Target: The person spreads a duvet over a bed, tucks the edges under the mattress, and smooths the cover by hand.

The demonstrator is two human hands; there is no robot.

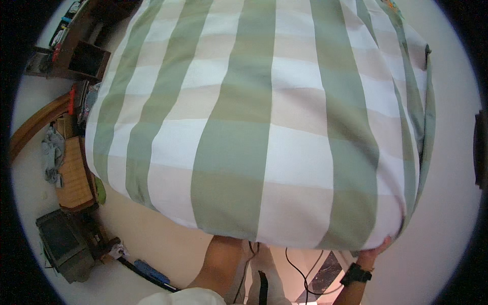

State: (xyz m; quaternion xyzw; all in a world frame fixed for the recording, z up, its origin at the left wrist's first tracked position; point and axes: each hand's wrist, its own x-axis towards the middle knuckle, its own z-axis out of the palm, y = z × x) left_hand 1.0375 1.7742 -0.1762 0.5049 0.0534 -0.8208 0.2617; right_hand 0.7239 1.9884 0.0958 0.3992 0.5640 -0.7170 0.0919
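A checked bed sheet (232, 152) in green, white and beige covers a mattress in front of me. Its near edge curves down over the side. My left forearm (221, 259) reaches under this edge, so my left hand is hidden. At the near right corner, my right hand (375, 251) touches the edge of the sheet; part of it is tucked beneath, and whether the fingers grip the cloth is unclear. A dark watch (356, 274) is on my right wrist. Soft creases run across the sheet's right half, and its right side hangs in a fold (429, 114) by the wall.
Black cables (305, 280) hang below the near edge. To the left are a boxy old television (65, 244), a wooden table (74, 171), grey clothing (53, 152) and a dark cabinet (87, 57). A pale wall (453, 152) runs close along the right.
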